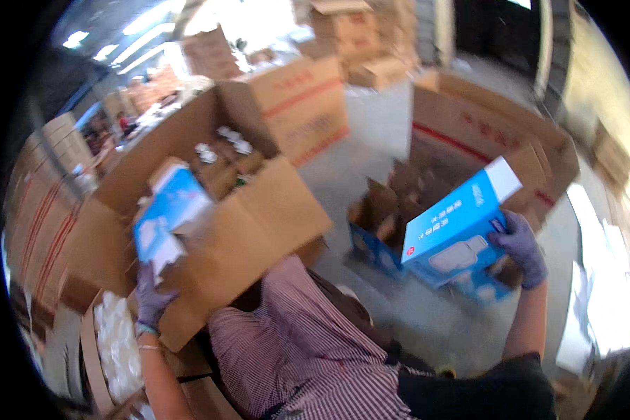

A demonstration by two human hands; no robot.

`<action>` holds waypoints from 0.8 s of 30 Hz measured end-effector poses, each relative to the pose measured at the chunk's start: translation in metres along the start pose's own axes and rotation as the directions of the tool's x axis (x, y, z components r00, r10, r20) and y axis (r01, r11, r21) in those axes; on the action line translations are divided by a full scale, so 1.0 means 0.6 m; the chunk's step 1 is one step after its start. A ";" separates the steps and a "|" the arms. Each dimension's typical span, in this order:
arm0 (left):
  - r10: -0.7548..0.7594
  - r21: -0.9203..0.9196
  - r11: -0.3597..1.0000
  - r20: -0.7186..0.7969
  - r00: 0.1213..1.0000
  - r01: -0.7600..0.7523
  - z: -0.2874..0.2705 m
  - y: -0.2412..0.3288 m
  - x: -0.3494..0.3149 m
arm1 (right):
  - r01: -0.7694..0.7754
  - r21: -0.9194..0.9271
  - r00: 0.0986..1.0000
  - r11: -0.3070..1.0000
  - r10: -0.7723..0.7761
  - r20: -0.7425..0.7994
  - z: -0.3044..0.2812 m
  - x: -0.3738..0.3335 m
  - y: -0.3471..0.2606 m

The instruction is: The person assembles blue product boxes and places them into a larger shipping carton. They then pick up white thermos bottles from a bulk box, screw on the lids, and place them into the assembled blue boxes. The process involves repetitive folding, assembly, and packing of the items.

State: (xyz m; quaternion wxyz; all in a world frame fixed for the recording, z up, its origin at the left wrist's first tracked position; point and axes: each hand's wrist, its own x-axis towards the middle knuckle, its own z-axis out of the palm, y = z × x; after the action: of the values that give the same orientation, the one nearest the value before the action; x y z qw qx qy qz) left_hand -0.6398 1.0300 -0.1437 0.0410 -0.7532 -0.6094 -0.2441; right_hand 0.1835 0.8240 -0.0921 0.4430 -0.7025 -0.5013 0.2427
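Note:
My right hand (pixel 519 250), in a purple glove, grips one end of a blue and white box (pixel 446 227) with a bottle picture on it. The box is tilted, with a white flap standing out at its upper end. On the left, my gloved left hand (pixel 150 299) has its fingers against the lower end of another blue and white box (pixel 171 213), which is partly blurred. That box slants over the large open carton (pixel 248 241). Inside the carton, brown dividers and several white-topped items (pixel 234 140) show behind it.
An open blue display box (pixel 374 245) with brown cardboard in it stands beside a tall open carton (pixel 483 129) at the right. Clear plastic items (pixel 117 343) fill a carton at lower left. White sheets (pixel 605 273) lie at far right; stacked cartons (pixel 357 31) stand behind.

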 end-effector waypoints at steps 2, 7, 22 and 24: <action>0.011 0.008 1.000 -0.074 0.997 -0.011 -0.004 0.016 0.002 | 0.010 -0.298 0.999 0.955 -0.020 -0.031 0.020 -0.033 0.034; -0.032 0.033 0.999 0.011 0.999 0.032 -0.062 0.091 0.028 | -0.042 -0.720 0.990 0.693 0.126 0.064 0.181 0.009 0.269; 0.196 0.038 0.949 -0.849 0.490 -0.314 -0.492 0.257 -0.119 | 0.011 -0.322 0.817 0.947 -0.194 -0.543 0.407 0.111 0.204; 0.439 0.370 0.890 -0.851 0.286 -0.265 -0.477 0.363 -0.132 | 0.345 0.040 0.867 0.938 -0.302 -0.396 0.397 0.109 0.028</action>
State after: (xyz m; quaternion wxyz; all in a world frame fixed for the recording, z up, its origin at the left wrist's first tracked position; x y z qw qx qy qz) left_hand -0.5374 0.8009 0.1258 0.4840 -0.5969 -0.3166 -0.5560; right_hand 0.0296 0.9725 -0.2165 0.6046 -0.6169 -0.5014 0.0496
